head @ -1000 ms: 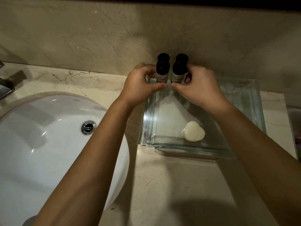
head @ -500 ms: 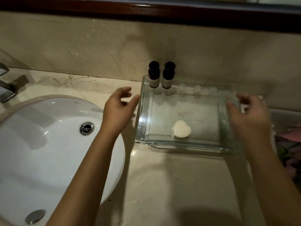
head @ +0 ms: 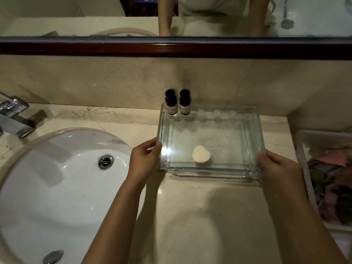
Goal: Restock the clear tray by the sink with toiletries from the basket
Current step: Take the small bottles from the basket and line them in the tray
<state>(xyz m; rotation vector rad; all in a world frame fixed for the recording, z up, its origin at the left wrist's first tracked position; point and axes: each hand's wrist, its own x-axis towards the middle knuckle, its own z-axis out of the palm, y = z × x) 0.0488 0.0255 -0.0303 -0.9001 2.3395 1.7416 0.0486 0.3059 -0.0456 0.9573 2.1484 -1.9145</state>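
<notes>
The clear tray (head: pixel 251 134) sits on the marble counter to the right of the sink. Two small dark bottles (head: pixel 178 101) stand side by side in its far left corner. A white heart-shaped soap (head: pixel 201 154) lies near its front wall. My left hand (head: pixel 144 161) grips the tray's near left edge, thumb over the rim. My right hand (head: pixel 276 166) grips the near right corner. The basket (head: pixel 304 168) of toiletries stands at the far right, partly cut off by the frame.
A white oval sink (head: pixel 57 178) with a metal drain fills the left side. A chrome tap (head: pixel 13 119) juts in at the far left. The marble backsplash and a dark-framed mirror (head: pixel 171 46) rise behind the tray.
Both hands let go of the two bottles, drew back toward me and apart, and now hold the tray's near left and right sides. The camera tilted up, showing the mirror.
</notes>
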